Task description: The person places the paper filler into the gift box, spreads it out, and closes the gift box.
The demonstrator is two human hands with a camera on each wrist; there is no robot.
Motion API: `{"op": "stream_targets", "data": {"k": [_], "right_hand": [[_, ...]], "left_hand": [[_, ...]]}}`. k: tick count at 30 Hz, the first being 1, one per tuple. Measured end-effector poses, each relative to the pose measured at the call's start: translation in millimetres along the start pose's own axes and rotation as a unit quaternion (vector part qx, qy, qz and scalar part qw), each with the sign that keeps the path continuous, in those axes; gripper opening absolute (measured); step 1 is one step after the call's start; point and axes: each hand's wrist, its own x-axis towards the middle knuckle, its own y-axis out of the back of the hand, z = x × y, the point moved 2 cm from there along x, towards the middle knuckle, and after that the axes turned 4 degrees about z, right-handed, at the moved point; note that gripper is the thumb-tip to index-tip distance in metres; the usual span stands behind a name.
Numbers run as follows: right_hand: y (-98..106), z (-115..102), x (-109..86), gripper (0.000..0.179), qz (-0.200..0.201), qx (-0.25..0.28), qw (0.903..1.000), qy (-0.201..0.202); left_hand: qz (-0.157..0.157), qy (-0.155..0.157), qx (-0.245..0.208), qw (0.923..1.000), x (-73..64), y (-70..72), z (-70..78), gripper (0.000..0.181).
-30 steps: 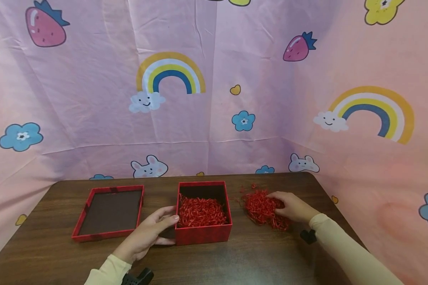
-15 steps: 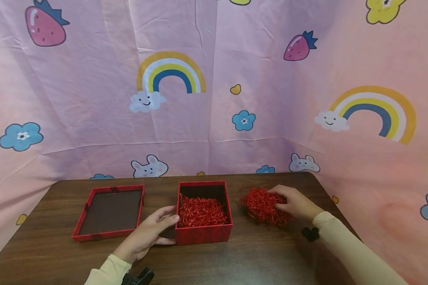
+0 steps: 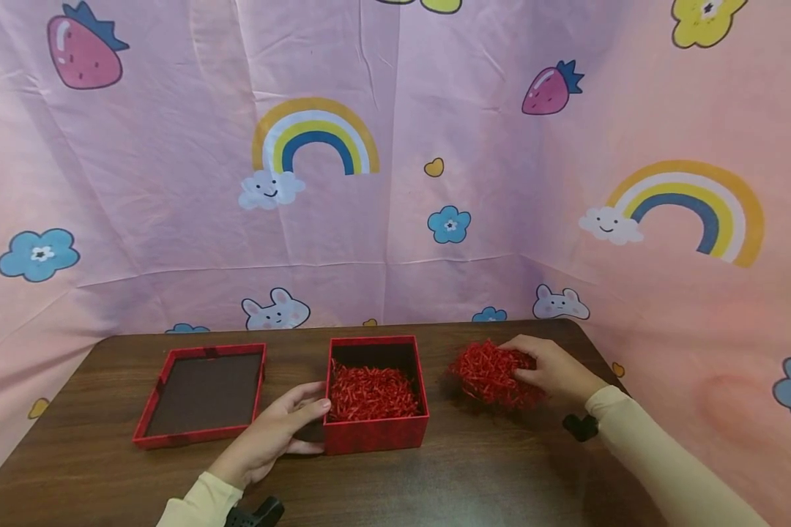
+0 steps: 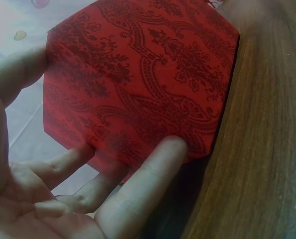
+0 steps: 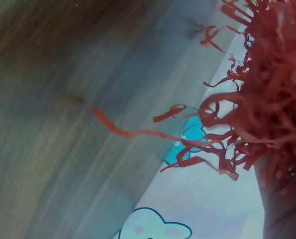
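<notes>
An open red box (image 3: 376, 437) with shredded red paper (image 3: 372, 394) inside stands mid-table. My left hand (image 3: 273, 432) touches its left side, the fingers spread and fairly straight; in the left wrist view the fingertips lie against the box's patterned red wall (image 4: 148, 74). To the right of the box, my right hand (image 3: 554, 369) grips a loose clump of shredded red paper (image 3: 488, 372), held just above the table. Its fingers are partly hidden by the clump. Curly strands of the clump (image 5: 282, 89) hang out in the right wrist view.
A red box lid (image 3: 204, 395) with a dark inside lies upturned on the brown wooden table (image 3: 468, 476), left of the box. A printed cloth backdrop (image 3: 395, 219) stands behind the table and along its sides.
My right hand has closed on the clump of shredded paper and lifted it slightly, gathering it toward the right. The left hand, box and lid have stayed in place.
</notes>
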Motion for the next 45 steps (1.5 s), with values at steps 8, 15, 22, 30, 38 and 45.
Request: {"op": "stream_targets", "data": {"k": [8,15,22,30,38,45], "right_hand": [[11.4,-2.5,0.6,0.037,0.014,-0.013,0.9993,0.032],[19.9,-6.1,3.1,0.038,0.022,-0.004,0.9991,0.037],[25.7,-13.5,6.4,0.039,0.028,-0.016,0.9983,0.048],[32.6,-21.7,11.4,0.04,0.037,-0.062,0.9946,0.075],[38.8,-30.3,14.9,0.036,0.039,-0.061,0.9936,0.087],[42.2,-38.7,16.6,0.037,0.044,-0.074,0.993,0.081]], "left_hand": [[0.005,0.006,0.004,1.0,-0.6,-0.3,0.2,0.072],[0.004,0.003,0.006,1.0,-2.5,-0.5,-0.9,0.072],[0.01,0.004,0.008,0.9999,-3.4,0.0,-2.6,0.074],[0.009,-0.004,0.01,0.9999,-3.4,-2.4,0.1,0.073],[0.001,-0.009,0.013,0.9999,-4.1,-2.8,1.9,0.072],[0.005,-0.003,0.014,0.9999,-2.6,-2.6,2.8,0.073]]}}
